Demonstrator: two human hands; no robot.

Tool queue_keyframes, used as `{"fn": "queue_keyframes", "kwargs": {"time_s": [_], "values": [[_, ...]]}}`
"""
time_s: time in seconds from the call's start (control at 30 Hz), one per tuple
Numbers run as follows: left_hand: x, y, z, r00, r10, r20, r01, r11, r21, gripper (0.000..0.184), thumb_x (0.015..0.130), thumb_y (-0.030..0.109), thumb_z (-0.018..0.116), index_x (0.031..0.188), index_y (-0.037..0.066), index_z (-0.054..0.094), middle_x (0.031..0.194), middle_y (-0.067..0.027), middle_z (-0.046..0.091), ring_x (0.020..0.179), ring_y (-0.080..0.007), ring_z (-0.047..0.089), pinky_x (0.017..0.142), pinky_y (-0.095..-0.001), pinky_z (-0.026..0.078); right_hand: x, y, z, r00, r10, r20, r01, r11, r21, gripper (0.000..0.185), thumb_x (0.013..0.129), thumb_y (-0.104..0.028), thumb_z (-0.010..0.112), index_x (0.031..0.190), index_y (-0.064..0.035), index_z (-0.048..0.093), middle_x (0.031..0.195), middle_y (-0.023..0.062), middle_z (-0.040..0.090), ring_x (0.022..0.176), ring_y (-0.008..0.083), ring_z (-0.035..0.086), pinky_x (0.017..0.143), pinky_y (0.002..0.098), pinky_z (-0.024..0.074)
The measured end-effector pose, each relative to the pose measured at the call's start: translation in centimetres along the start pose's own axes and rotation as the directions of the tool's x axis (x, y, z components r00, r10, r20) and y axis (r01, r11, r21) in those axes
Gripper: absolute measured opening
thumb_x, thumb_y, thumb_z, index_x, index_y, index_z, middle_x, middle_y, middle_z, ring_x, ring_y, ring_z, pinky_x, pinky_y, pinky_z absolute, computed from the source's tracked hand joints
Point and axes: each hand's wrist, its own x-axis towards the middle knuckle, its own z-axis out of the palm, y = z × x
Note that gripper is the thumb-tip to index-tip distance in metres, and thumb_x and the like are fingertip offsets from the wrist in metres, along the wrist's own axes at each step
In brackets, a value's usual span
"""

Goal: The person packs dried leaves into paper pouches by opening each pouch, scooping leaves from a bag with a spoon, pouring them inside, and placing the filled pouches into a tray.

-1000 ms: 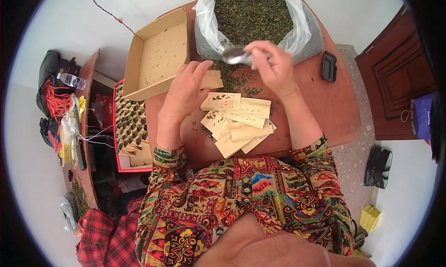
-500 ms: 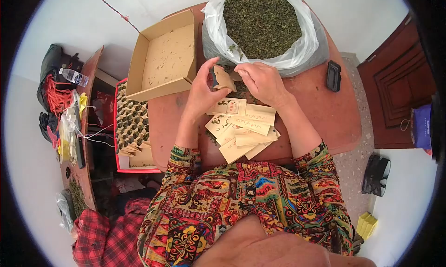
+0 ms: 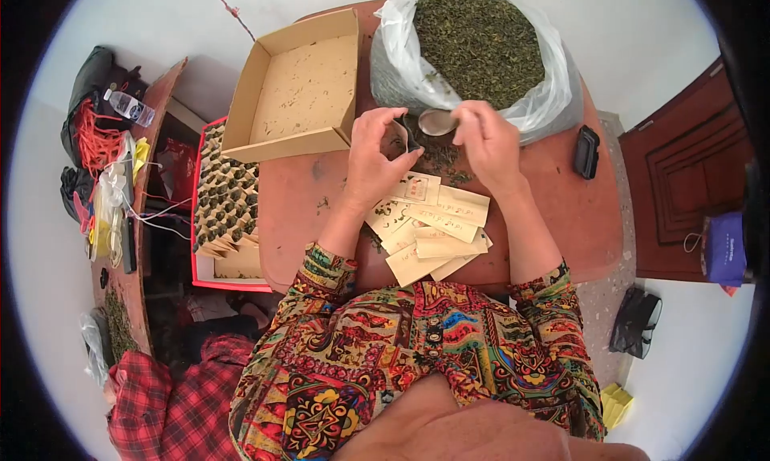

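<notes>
My left hand (image 3: 374,158) holds a small paper packet (image 3: 399,138) with its mouth spread open, between thumb and fingers. In my right hand (image 3: 489,144) is a metal spoon (image 3: 436,122), its bowl just right of the packet. Behind both stands a clear plastic bag (image 3: 553,100) full of dark green dried leaves (image 3: 481,48). Several flat tan packets (image 3: 449,212) lie overlapping below my hands, some with red print. Loose leaves (image 3: 449,156) are scattered on the reddish table (image 3: 561,212) between the bag and the packets.
A cardboard tray (image 3: 305,84) with leaf crumbs sits at the back left. Left of the table, a red box (image 3: 228,283) holds rows of filled packets (image 3: 228,192). A black case (image 3: 586,152) lies near the right edge. Red checked cloth (image 3: 192,405) shows at lower left.
My left hand has taken hold of a packet and its mouth now spreads open. The spoon, briefly hidden, shows again beside it. The view has shifted, so the table things appear slightly further right.
</notes>
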Motion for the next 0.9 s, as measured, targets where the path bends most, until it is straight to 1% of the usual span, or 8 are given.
{"fn": "queue_keyframes", "kwargs": {"time_s": [0.07,0.1,0.2,0.3,0.47,0.57,0.67,0.9], "values": [[0.0,0.1,-0.1,0.998,0.052,-0.034,-0.047,0.991,0.127,0.065,0.067,0.005,0.083,0.127,0.010,0.058,0.117,-0.0089,0.055,0.108,-0.0251,0.053,0.093,-0.0346,0.047,-0.1,-0.9,-0.5,0.994,0.065,-0.091,-0.049,0.985,0.165,0.015,0.099,-0.011,0.053,0.098,-0.0021,0.065,0.068,0.0062,0.066,0.060,0.0124,0.064,0.057,0.0267,0.0497],[0.0,0.0,-0.1,0.998,0.049,-0.040,-0.043,0.992,0.123,0.065,0.067,0.004,0.083,0.127,0.010,0.058,0.116,-0.0090,0.055,0.108,-0.0254,0.053,0.092,-0.0349,0.047,-0.2,-1.4,-0.6,0.990,0.066,-0.127,-0.040,0.979,0.200,0.018,0.101,-0.012,0.051,0.097,0.0000,0.064,0.066,0.0026,0.064,0.060,0.0059,0.061,0.056,0.0225,0.0475],[0.0,-0.3,0.0,0.998,0.033,-0.052,-0.027,0.994,0.106,0.065,0.067,0.004,0.083,0.127,0.011,0.059,0.115,-0.0090,0.054,0.108,-0.0258,0.052,0.090,-0.0353,0.047,-0.6,-2.0,-1.1,0.991,0.091,-0.095,-0.067,0.972,0.227,0.019,0.102,-0.012,0.050,0.096,0.0002,0.064,0.066,0.0025,0.064,0.059,0.0066,0.061,0.056,0.0224,0.0478],[0.0,-0.2,0.1,0.998,0.017,-0.068,-0.011,0.995,0.099,0.066,0.067,0.003,0.083,0.128,0.013,0.060,0.113,-0.0090,0.054,0.107,-0.0253,0.052,0.090,-0.0346,0.047,-0.6,-2.7,-1.0,0.997,-0.027,-0.072,0.037,0.989,0.141,0.018,0.101,-0.012,0.051,0.096,-0.0001,0.064,0.065,0.0026,0.063,0.058,0.0069,0.060,0.055,0.0229,0.0476],[-0.1,-0.5,0.3,0.997,-0.051,-0.062,0.055,0.996,0.068,0.067,0.067,0.003,0.083,0.128,0.014,0.060,0.110,-0.0080,0.053,0.102,-0.0240,0.051,0.086,-0.0322,0.047,-0.8,-2.3,-0.7,0.994,-0.085,-0.075,0.091,0.992,0.084,0.016,0.100,-0.011,0.053,0.095,-0.0004,0.064,0.065,0.0041,0.062,0.056,0.0095,0.061,0.053,0.0243,0.0472],[0.0,-0.8,0.4,0.996,0.012,-0.091,-0.006,0.998,0.067,0.067,0.067,0.002,0.083,0.128,0.015,0.060,0.109,-0.0075,0.052,0.099,-0.0231,0.051,0.082,-0.0309,0.047,-0.7,-2.3,-0.8,0.992,-0.089,-0.085,0.096,0.992,0.079,0.015,0.099,-0.010,0.054,0.095,-0.0006,0.064,0.064,0.0045,0.062,0.056,0.0106,0.061,0.053,0.0250,0.0474],[-0.2,-0.8,0.5,0.996,0.008,-0.089,-0.001,0.997,0.080,0.066,0.067,0.002,0.083,0.128,0.015,0.061,0.108,-0.0080,0.052,0.099,-0.0231,0.051,0.081,-0.0310,0.047,-0.9,-2.1,-0.9,0.992,-0.112,-0.063,0.116,0.990,0.076,0.014,0.099,-0.009,0.054,0.094,-0.0005,0.064,0.065,0.0049,0.062,0.055,0.0117,0.062,0.053,0.0259,0.0478],[-0.1,0.5,0.2,0.999,-0.033,-0.042,0.038,0.994,0.107,0.070,0.066,0.003,0.083,0.130,0.012,0.058,0.112,-0.0104,0.053,0.106,-0.0270,0.051,0.089,-0.0345,0.047,-0.8,-2.2,-0.2,0.987,-0.159,0.009,0.159,0.987,-0.005,0.010,0.094,-0.004,0.056,0.090,0.0007,0.064,0.066,0.0089,0.060,0.055,0.0189,0.062,0.054,0.0309,0.0483]]}}
